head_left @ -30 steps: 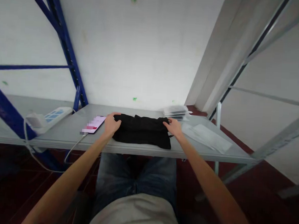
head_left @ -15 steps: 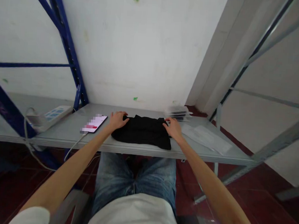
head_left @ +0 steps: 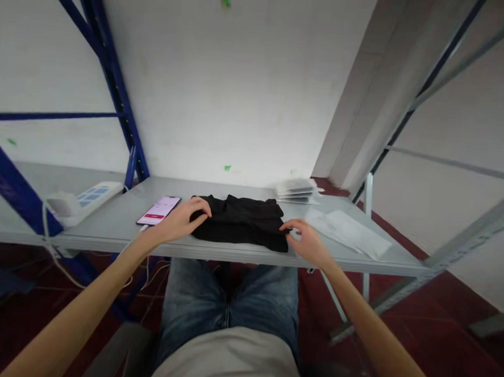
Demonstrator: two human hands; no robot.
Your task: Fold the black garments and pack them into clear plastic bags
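Note:
A piece of black cloth (head_left: pixel 244 219), perhaps a garment, lies folded and slightly wrinkled along the front of the grey tabletop (head_left: pixel 116 234). At its left side, my left hand (head_left: pixel 184 218) has thumb and curled fingers closed on the fabric. The right edge is pinched between the thumb and fingers of my right hand (head_left: pixel 306 241). Part of the cloth's left end is hidden under my left hand.
On the left are a phone (head_left: pixel 160 210) with a charging cable and a white power strip (head_left: pixel 91 201). Several flat packets (head_left: pixel 297 190) are stacked behind my right hand; clear plastic bags (head_left: pixel 355 233) lie farther right. Blue metal posts (head_left: pixel 114 72) rise at the left.
Both hands have come nearer the front edge, drawing the cloth's upper layer with them into a fold. My right hand has slid down the right edge.

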